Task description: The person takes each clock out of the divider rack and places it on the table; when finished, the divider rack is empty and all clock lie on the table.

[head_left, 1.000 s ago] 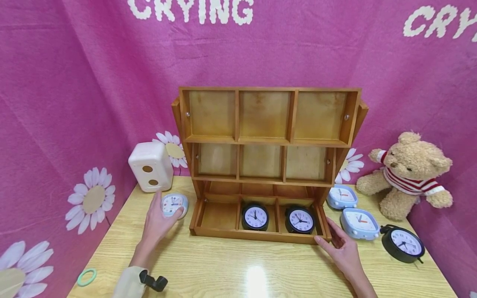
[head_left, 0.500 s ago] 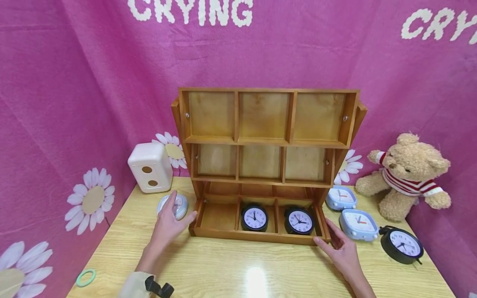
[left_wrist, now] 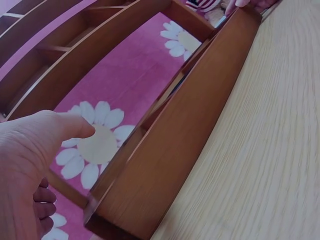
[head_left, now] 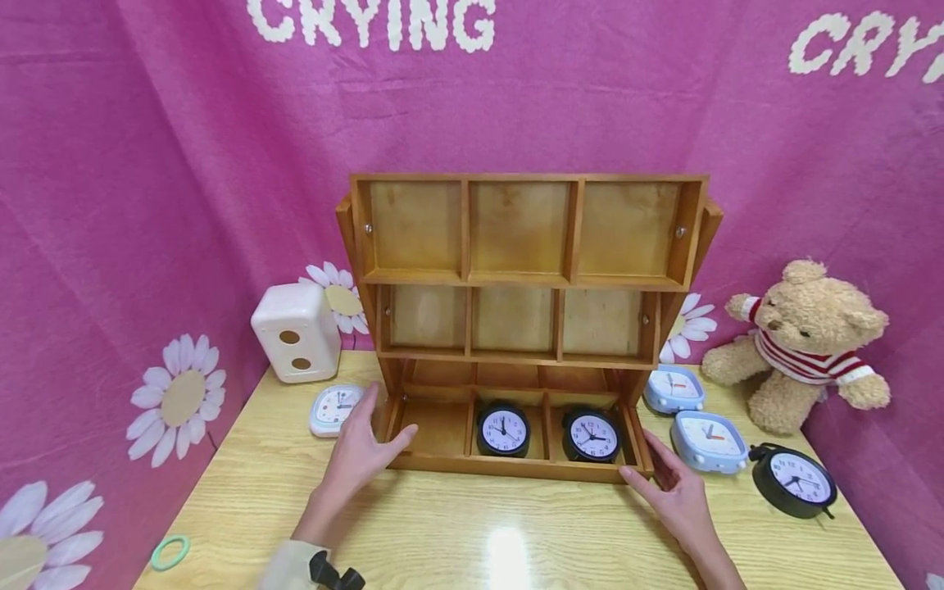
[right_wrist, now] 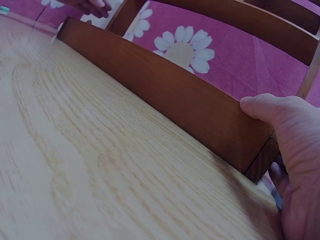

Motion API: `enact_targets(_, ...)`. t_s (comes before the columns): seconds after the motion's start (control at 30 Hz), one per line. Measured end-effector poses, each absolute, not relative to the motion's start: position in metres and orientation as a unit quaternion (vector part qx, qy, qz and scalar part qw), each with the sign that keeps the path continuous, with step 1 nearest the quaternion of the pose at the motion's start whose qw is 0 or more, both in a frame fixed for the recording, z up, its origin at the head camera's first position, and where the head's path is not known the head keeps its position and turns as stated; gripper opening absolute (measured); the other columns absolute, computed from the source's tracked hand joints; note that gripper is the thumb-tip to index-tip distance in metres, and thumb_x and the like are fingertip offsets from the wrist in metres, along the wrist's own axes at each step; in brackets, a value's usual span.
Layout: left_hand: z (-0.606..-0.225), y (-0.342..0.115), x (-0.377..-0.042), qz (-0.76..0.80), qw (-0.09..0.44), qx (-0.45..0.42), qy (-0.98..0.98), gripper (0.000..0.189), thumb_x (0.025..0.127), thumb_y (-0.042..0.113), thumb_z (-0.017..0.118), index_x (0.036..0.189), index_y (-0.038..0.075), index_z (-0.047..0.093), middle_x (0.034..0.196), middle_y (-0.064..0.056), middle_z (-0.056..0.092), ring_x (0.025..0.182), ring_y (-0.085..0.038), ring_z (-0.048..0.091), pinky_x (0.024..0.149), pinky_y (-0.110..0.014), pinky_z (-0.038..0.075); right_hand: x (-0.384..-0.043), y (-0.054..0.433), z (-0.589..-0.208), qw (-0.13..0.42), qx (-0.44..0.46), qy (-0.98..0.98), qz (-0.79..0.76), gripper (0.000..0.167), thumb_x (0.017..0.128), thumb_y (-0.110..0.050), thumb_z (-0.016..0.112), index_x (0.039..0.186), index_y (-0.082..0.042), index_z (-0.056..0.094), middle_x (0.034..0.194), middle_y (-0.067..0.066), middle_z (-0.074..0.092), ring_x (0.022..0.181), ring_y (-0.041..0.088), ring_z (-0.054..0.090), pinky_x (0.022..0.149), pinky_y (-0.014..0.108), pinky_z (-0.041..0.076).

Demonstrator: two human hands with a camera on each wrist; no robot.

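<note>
A brown wooden tiered shelf [head_left: 516, 469] stands in the middle of the table, its compartments in rows of three. In its bottom row, a round black alarm clock [head_left: 504, 431] sits in the middle compartment and another black alarm clock [head_left: 592, 436] in the right one. My left hand [head_left: 361, 451] is at the shelf's left front corner, thumb and fingers spread, holding nothing. Just left of it lies a pale blue and white clock [head_left: 333, 406]. With the thumb on the front board and fingers along the side, my right hand [right_wrist: 297, 145] holds the shelf's right front corner.
On the right are two light blue clocks [head_left: 710, 442], a black alarm clock [head_left: 794, 482] and a teddy bear [head_left: 804, 344]. A white box-shaped thing with two brown dots [head_left: 297, 332] stands at back left. A green ring [head_left: 170, 552] lies front left. Pink cloth hangs behind.
My left hand has moved right, from the pale blue and white clock to the shelf's left front corner, leaving that clock in place. The right hand stays at the right corner.
</note>
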State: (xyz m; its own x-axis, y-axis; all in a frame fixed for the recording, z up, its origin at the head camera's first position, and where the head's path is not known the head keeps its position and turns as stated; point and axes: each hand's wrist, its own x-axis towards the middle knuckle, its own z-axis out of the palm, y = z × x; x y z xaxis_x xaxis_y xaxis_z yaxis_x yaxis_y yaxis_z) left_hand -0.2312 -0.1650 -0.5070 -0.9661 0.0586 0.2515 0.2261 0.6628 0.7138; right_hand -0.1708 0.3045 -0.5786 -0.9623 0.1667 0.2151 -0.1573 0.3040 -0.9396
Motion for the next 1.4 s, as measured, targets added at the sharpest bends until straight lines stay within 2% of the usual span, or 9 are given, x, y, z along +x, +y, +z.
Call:
enact_targets(0.43,-0.511,-0.14,-0.232,-0.407,0.093,-0.103,-0.903,0.092,0.087,0.041,0.084,0.155,-0.005,0.043,0.156,-0.027,0.048,0.145,-0.046,0.044,0.12,-0.058,0.038,-0.171,0.304,-0.578,0.135,-0.004,-0.797,0.588,0.071,0.091,-0.008,0.082,0.154,0.0,0.049,0.155,0.027,0.047,0.128,-0.012,0.047,0.1,0.005,0.04)
enact_targets(0.77,-0.512,-0.117,-0.23,-0.407,0.085,-0.113,-0.903,0.093,0.085,0.043,0.084,0.154,-0.005,0.044,0.154,-0.025,0.051,0.141,-0.046,0.048,0.117,-0.059,0.041,-0.171,0.304,-0.579,0.138,-0.002,-0.796,0.589,0.071,0.091,-0.007,0.081,0.153,0.002,0.048,0.155,0.028,0.047,0.127,-0.013,0.047,0.1,0.005,0.041)
enact_targets(1.13,-0.511,-0.086,-0.233,-0.409,0.075,-0.174,-0.892,0.088,0.085,0.043,0.084,0.152,-0.003,0.049,0.15,-0.022,0.056,0.137,-0.041,0.054,0.114,-0.056,0.046,-0.172,0.304,-0.579,0.14,-0.002,-0.797,0.588,0.071,0.091,-0.006,0.082,0.153,0.002,0.048,0.155,0.028,0.047,0.127,-0.013,0.047,0.101,0.005,0.041)
enact_targets(1.4,-0.509,-0.061,-0.236,-0.398,0.048,-0.215,-0.89,0.087,0.088,0.046,0.081,0.154,0.001,0.048,0.153,-0.019,0.054,0.14,-0.039,0.052,0.115,-0.054,0.045,-0.172,0.305,-0.58,0.144,-0.002,-0.795,0.589,0.071,0.09,-0.006,0.082,0.153,0.003,0.049,0.154,0.029,0.047,0.126,-0.013,0.049,0.101,0.006,0.041)
